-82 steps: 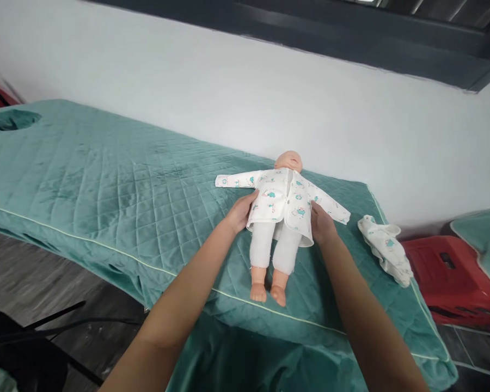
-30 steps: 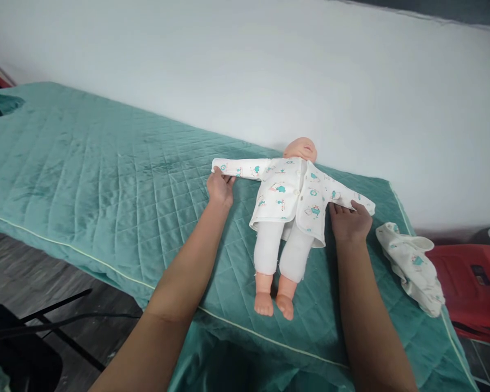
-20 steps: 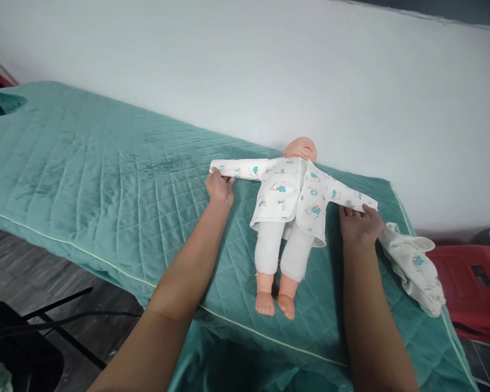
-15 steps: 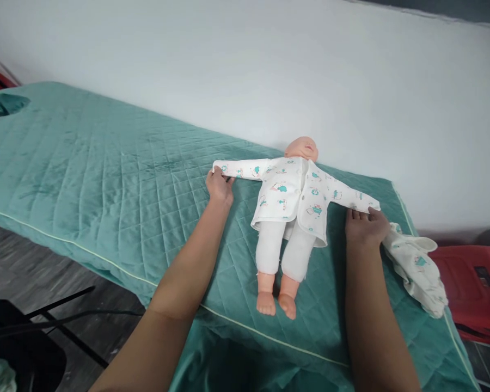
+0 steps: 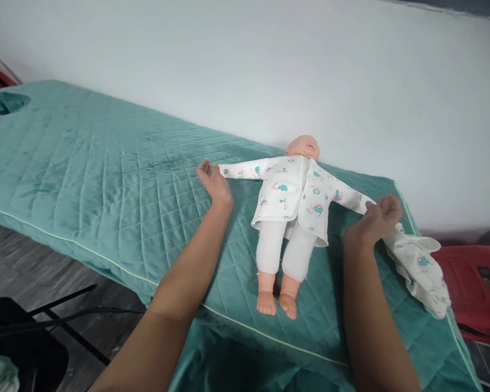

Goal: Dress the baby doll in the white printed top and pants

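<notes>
A baby doll [image 5: 266,302] lies on its back on the green quilted bed cover [image 5: 139,218], with bare feet and white cloth legs. It wears a white printed baby jacket [image 5: 281,188], its front edges meeting at the chest. Both sleeves stretch out sideways. My left hand [image 5: 217,185] is curled at the cuff of the sleeve on the left. At the other cuff, my right hand [image 5: 373,220] has its fingers bent in, and the sleeve end disappears behind the thumb. The doll's hands do not show.
A crumpled white printed garment [image 5: 420,272] lies on the bed's right edge, just beyond my right hand. A red case [image 5: 473,283] stands past that end. The white wall [image 5: 228,65] runs along the far side. Black chair-like frame parts [image 5: 28,337] stand at the lower left.
Both hands have moved outward along the sleeves to the cuffs, and their fingers now curl round past the sleeve ends. The doll has stayed in place.
</notes>
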Demonstrator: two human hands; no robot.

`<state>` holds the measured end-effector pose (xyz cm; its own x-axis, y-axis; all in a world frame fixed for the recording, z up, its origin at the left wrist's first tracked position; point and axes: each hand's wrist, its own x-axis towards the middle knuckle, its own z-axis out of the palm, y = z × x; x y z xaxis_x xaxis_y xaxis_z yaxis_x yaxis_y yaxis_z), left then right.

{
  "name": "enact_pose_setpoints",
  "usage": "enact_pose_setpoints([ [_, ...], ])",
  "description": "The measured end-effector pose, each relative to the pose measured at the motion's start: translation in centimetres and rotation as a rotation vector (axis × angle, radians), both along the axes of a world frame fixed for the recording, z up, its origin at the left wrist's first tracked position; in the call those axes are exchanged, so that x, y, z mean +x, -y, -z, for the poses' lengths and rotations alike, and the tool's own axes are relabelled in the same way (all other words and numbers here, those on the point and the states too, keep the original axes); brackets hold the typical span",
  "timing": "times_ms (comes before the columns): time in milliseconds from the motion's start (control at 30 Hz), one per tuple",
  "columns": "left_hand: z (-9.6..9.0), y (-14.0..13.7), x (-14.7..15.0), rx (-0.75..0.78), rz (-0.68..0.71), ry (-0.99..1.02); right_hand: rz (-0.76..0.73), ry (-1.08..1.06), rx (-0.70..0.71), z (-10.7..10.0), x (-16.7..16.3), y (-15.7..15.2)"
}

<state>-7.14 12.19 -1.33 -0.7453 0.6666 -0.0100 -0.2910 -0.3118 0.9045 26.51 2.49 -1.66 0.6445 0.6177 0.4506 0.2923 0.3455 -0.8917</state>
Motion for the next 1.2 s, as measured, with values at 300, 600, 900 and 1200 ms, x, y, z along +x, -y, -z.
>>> enact_pose_setpoints([
  [300,-1.5,4.9,4.7,0.376,0.502,-0.566,-0.356,0.206,-0.023,-2.2,-7.8,2.4],
  [600,-1.5,8.8,4.4,0.524,0.955,-0.919,-0.603,0.570,-0.194,-2.0,-8.0,6.1],
  [900,0.0,11.3,4.3,0.431,0.898,-1.042,-0.188,0.694,-0.076,-1.2,-9.0,8.0],
  [1200,0.5,10.7,4.1,0.259,0.711,-0.298,0.032,0.020,-0.049,-0.8,-8.0,7.6],
])
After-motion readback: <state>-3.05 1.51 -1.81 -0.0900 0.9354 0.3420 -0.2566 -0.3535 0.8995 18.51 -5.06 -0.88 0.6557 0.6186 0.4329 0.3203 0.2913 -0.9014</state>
